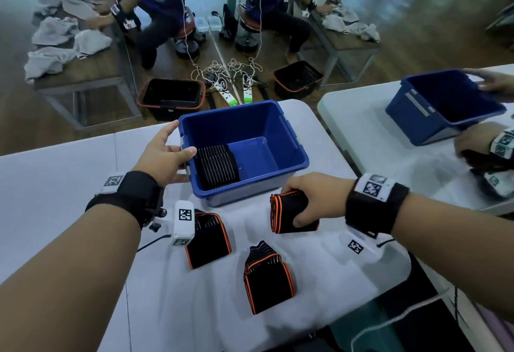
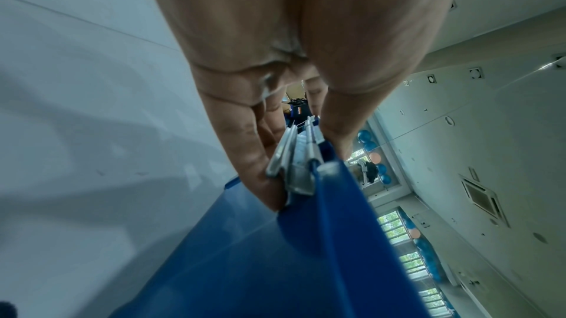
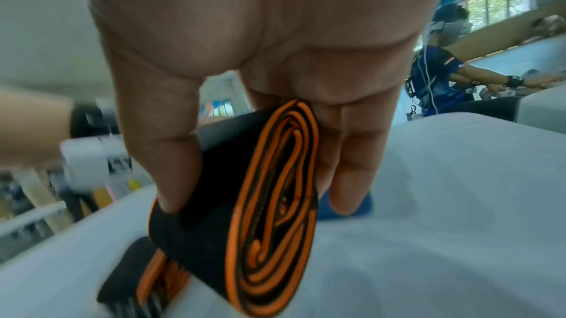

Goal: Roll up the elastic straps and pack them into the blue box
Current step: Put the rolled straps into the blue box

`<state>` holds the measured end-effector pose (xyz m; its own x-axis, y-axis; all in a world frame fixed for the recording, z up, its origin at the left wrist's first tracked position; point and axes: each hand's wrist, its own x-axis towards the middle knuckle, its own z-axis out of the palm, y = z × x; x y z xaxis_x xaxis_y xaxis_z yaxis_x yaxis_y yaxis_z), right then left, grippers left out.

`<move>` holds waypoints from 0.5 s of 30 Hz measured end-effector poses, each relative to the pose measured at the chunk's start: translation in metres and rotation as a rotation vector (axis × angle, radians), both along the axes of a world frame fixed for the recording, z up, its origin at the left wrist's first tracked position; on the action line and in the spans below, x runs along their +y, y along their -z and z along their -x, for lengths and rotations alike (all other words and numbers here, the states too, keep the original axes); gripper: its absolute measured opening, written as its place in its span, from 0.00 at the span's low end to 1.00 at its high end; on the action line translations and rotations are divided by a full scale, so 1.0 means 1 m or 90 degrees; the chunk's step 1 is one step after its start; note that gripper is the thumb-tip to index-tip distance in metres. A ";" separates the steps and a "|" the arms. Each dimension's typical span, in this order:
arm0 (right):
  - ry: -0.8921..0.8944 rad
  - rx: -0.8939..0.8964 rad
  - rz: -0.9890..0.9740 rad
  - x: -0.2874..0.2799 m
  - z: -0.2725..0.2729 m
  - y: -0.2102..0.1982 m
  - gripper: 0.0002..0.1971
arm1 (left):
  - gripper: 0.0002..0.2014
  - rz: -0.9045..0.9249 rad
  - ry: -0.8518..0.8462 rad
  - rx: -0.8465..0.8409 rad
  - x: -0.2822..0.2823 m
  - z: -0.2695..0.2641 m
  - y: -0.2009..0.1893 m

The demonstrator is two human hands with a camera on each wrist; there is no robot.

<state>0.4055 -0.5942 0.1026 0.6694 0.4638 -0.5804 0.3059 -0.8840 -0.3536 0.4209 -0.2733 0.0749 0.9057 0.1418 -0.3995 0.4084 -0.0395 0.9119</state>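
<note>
The blue box [image 1: 299, 148] stands open on the white table [image 1: 55, 184]; a black strap [image 1: 218, 166] lies flat in its left half. My left hand [image 1: 182, 143] grips the box's left rim, thumb inside, fingers outside. The left wrist view shows those fingers [image 2: 257, 153] by the grey latch [image 2: 294, 165] on the blue box [image 2: 275, 262]. My right hand [image 1: 294, 207] holds a rolled black strap with orange edges [image 1: 283, 212] just in front of the box's near right corner. In the right wrist view, thumb and fingers of the right hand [image 3: 260, 197] clamp the rolled strap [image 3: 275, 250]. Two more folded straps [image 1: 208, 237] [image 1: 267, 276] lie nearer me.
The table's front edge runs close at the lower right [image 1: 389, 290]. On the right, a mirror repeats the box [image 1: 445, 107] and my hands. Beyond the table are black baskets [image 1: 172, 98], power strips with cables [image 1: 230, 93], and a seated person at a bench with towels [image 1: 55, 45].
</note>
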 end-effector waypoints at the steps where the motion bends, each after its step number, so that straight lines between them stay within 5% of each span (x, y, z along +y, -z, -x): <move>1: 0.004 0.000 -0.029 0.002 -0.003 -0.016 0.25 | 0.35 0.000 0.002 0.000 0.000 0.000 0.000; 7: -0.043 -0.083 -0.052 0.043 -0.053 -0.086 0.24 | 0.36 0.011 0.005 0.001 0.001 0.000 -0.001; 15: -0.228 -0.070 0.248 0.120 -0.137 -0.032 0.25 | 0.36 0.017 0.013 -0.020 0.006 -0.003 0.004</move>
